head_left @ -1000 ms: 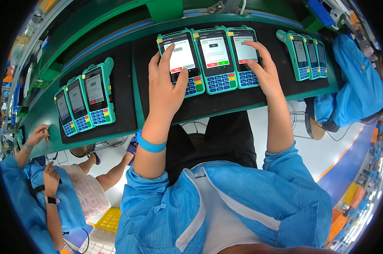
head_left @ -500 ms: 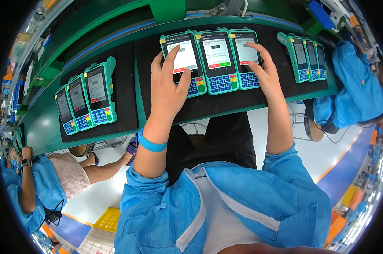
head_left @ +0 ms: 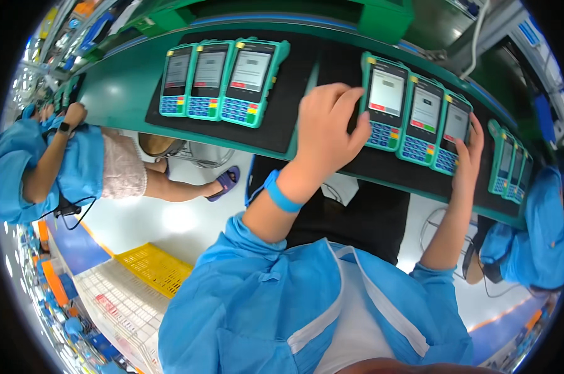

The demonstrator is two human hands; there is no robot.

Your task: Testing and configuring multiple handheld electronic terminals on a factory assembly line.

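Observation:
Three green card payment terminals lie side by side on a black mat before me: a left one (head_left: 386, 100), a middle one (head_left: 424, 118) and a right one (head_left: 451, 134). Their screens are lit, above blue keypads. My left hand (head_left: 331, 128), a blue band on its wrist, hovers beside the left terminal's left edge. Its fingers are bent, thumb and forefinger apart, holding nothing. At the right terminal's right edge is my right hand (head_left: 469, 156), its thumb and fingers apart near the screen. Whether it touches the casing I cannot tell.
Three more terminals (head_left: 218, 81) lie on a black mat (head_left: 274, 121) to the left, and another group (head_left: 509, 163) is at the far right. People in blue work on both sides. A yellow crate (head_left: 154, 268) stands on the floor behind at left.
The view has turned left, so the terminals appear further right. My left hand has left the left terminal's screen for its left side. My right hand's fingers have shifted to the right terminal's edge.

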